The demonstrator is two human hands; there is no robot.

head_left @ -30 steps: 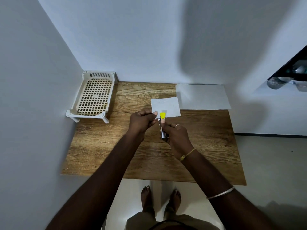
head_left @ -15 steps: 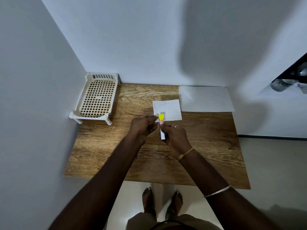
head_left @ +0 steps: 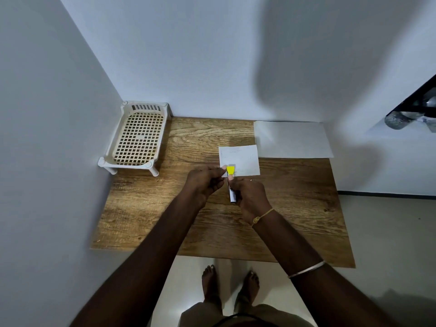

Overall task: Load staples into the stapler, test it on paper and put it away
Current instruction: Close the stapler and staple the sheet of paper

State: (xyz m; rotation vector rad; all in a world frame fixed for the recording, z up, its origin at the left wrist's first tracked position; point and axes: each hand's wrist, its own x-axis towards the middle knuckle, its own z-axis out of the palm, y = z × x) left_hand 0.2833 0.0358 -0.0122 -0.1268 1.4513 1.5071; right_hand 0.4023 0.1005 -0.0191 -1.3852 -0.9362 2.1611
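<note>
A slim metal stapler (head_left: 232, 194) with a yellow tip (head_left: 230, 170) stands on edge over the middle of the wooden table (head_left: 165, 223). My right hand (head_left: 249, 193) is closed around its body. My left hand (head_left: 204, 181) pinches at the yellow tip with thumb and fingers; whether it holds staples is hidden. A small white paper (head_left: 243, 159) lies flat just beyond the hands, its near left corner under the yellow tip.
A white plastic lattice tray (head_left: 139, 138) on short legs stands at the table's back left corner against the walls. A larger white sheet (head_left: 292, 139) lies at the back right. My bare feet show on the floor below the table's front edge.
Both hands stay together on the stapler with hardly any motion. The camera has tilted slightly, so the scene sits a little lower in view.
</note>
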